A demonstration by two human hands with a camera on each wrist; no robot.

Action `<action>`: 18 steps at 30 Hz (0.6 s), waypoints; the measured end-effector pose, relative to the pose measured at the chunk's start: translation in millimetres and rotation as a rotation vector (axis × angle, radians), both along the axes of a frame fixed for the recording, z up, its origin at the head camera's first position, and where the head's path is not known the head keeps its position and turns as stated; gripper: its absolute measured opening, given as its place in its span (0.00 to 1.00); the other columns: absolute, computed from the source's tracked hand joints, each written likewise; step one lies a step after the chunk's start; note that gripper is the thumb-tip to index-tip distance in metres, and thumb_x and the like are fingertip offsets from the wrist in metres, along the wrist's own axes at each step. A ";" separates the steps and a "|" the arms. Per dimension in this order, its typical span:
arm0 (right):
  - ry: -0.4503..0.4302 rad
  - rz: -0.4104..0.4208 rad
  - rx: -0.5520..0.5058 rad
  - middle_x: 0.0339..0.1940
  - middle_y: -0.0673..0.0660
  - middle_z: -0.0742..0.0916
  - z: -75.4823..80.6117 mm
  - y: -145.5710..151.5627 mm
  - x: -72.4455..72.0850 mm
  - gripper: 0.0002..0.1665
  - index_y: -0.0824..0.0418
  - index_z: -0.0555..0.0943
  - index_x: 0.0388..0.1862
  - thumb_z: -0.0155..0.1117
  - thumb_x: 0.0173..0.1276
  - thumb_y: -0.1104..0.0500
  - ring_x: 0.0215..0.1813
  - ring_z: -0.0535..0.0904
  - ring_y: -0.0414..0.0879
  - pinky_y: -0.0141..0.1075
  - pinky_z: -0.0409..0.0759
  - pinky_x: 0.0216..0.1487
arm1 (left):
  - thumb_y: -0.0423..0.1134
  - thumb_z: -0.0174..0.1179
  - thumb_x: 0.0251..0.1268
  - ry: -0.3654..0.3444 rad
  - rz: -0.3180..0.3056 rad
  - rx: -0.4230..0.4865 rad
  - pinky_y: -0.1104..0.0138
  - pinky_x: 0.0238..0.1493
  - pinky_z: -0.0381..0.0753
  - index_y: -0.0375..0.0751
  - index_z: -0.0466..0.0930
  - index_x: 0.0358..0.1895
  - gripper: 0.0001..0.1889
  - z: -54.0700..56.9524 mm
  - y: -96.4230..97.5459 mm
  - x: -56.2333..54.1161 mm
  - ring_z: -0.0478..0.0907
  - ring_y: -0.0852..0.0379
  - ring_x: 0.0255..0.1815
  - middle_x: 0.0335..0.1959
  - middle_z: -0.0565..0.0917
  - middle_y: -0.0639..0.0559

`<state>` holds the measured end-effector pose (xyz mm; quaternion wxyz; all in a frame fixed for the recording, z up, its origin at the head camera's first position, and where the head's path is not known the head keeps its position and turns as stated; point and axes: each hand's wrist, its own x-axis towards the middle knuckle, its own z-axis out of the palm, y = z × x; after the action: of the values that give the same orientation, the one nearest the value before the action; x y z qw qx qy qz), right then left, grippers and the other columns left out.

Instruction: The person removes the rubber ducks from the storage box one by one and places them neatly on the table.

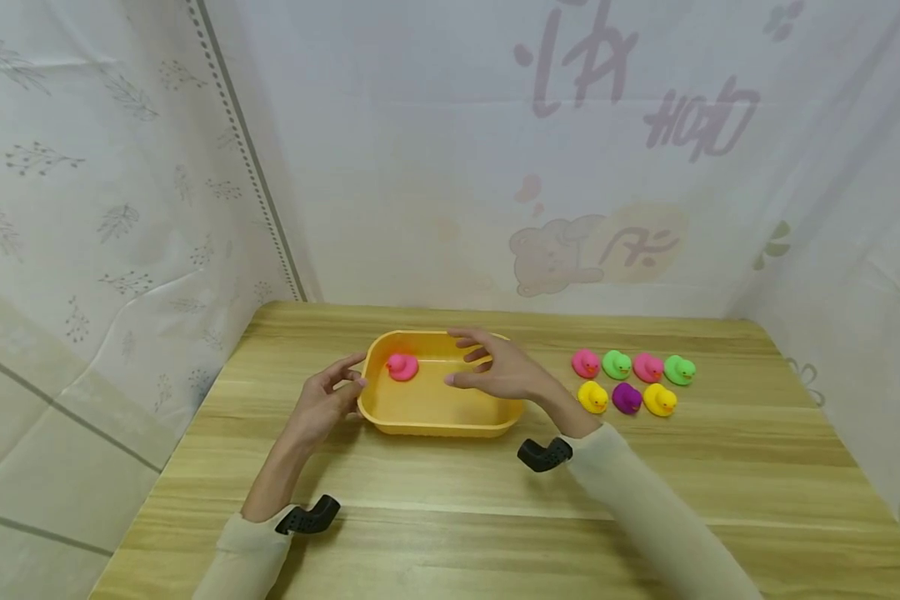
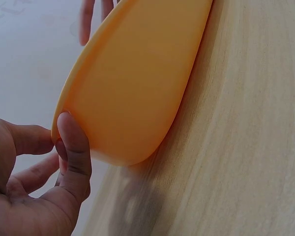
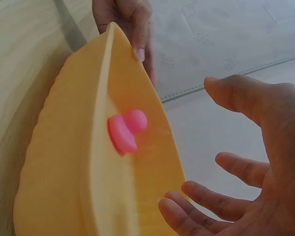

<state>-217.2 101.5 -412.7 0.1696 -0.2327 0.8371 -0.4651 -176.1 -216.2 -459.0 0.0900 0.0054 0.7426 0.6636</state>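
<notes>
A yellow-orange plastic basin (image 1: 438, 430) stands on the wooden table, with one pink rubber duck (image 1: 402, 367) inside at its left end. My left hand (image 1: 324, 406) grips the basin's left rim, and the left wrist view shows thumb and fingers pinching the edge (image 2: 64, 101). Over the basin's right part hovers my right hand (image 1: 504, 368), fingers spread and holding nothing. In the right wrist view the same pink duck (image 3: 123, 132) lies inside the basin, apart from the right hand's fingers (image 3: 219, 201).
Right of the basin, two rows of rubber ducks lie on the table: pink (image 1: 586, 363), green (image 1: 617, 364), yellow (image 1: 592, 397) and purple (image 1: 627, 398) among them. A printed cloth (image 1: 420, 167) hangs behind the table (image 1: 450, 517). Each wrist bears a black mount (image 1: 544, 455).
</notes>
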 end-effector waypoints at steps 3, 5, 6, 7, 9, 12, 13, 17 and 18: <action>-0.001 0.009 0.017 0.75 0.60 0.74 -1.4 -8.2 -1.3 0.48 0.50 0.65 0.80 0.74 0.65 0.43 0.71 0.75 0.60 0.50 0.79 0.70 | 0.32 0.54 0.77 -0.002 -0.001 0.000 0.68 0.36 0.88 0.39 0.66 0.76 0.27 -0.1 -0.1 -0.1 0.80 0.61 0.28 0.48 0.70 0.44; -0.001 0.010 0.037 0.74 0.60 0.75 -2.6 -13.4 -2.3 0.48 0.50 0.65 0.80 0.74 0.65 0.43 0.70 0.75 0.59 0.49 0.79 0.70 | 0.32 0.54 0.77 -0.004 -0.002 0.001 0.68 0.36 0.88 0.39 0.66 0.76 0.27 0.2 0.0 -0.1 0.80 0.61 0.28 0.48 0.70 0.44; -0.001 0.010 0.049 0.74 0.60 0.75 -3.0 -16.1 -2.7 0.48 0.50 0.66 0.80 0.74 0.65 0.42 0.70 0.76 0.59 0.49 0.79 0.69 | 0.32 0.54 0.78 -0.004 -0.002 0.001 0.68 0.36 0.88 0.39 0.66 0.76 0.27 0.3 0.1 -0.1 0.80 0.61 0.28 0.48 0.70 0.44; -0.002 0.009 0.059 0.74 0.59 0.76 -3.6 -18.7 -3.1 0.48 0.50 0.66 0.79 0.74 0.64 0.42 0.70 0.76 0.59 0.49 0.79 0.69 | 0.32 0.54 0.78 -0.005 -0.002 0.001 0.68 0.36 0.88 0.39 0.66 0.76 0.27 0.3 0.1 -0.1 0.80 0.61 0.28 0.48 0.70 0.44; -0.005 0.007 0.077 0.74 0.58 0.76 -5.3 -23.9 -4.3 0.48 0.50 0.66 0.79 0.74 0.64 0.41 0.69 0.77 0.58 0.48 0.79 0.69 | 0.32 0.54 0.78 -0.004 -0.002 0.002 0.68 0.36 0.88 0.39 0.66 0.76 0.27 0.4 0.2 -0.1 0.80 0.61 0.28 0.48 0.70 0.44; -0.012 0.005 0.100 0.74 0.57 0.76 -8.5 -31.4 -6.7 0.48 0.48 0.66 0.79 0.74 0.64 0.40 0.69 0.77 0.56 0.47 0.79 0.69 | 0.32 0.54 0.77 -0.004 0.001 0.003 0.68 0.36 0.88 0.39 0.66 0.76 0.27 0.2 0.5 -0.1 0.79 0.61 0.28 0.47 0.70 0.44; -0.014 0.005 0.104 0.74 0.57 0.76 -9.8 -33.9 -7.6 0.48 0.48 0.67 0.79 0.73 0.63 0.40 0.69 0.77 0.56 0.47 0.80 0.69 | 0.32 0.54 0.77 -0.003 0.002 0.003 0.68 0.36 0.88 0.39 0.66 0.76 0.26 0.1 0.5 -0.2 0.79 0.61 0.28 0.47 0.70 0.44; -0.012 0.008 0.123 0.73 0.57 0.77 -13.2 -43.2 -10.9 0.47 0.47 0.68 0.78 0.74 0.63 0.38 0.68 0.78 0.55 0.46 0.80 0.67 | 0.32 0.54 0.77 -0.002 0.005 0.005 0.68 0.36 0.88 0.38 0.66 0.76 0.27 0.1 0.9 -0.4 0.79 0.61 0.27 0.47 0.70 0.45; -0.013 0.009 0.126 0.73 0.57 0.77 -14.3 -45.5 -11.8 0.47 0.47 0.68 0.78 0.74 0.62 0.38 0.67 0.78 0.55 0.46 0.80 0.67 | 0.32 0.54 0.77 -0.003 0.004 0.006 0.68 0.36 0.88 0.38 0.66 0.76 0.27 0.2 1.0 -0.5 0.79 0.61 0.27 0.47 0.70 0.45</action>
<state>-229.0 56.0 -427.0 0.1911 -0.2222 0.8626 -0.4123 -176.6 -215.2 -458.8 0.0898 0.0031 0.7406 0.6660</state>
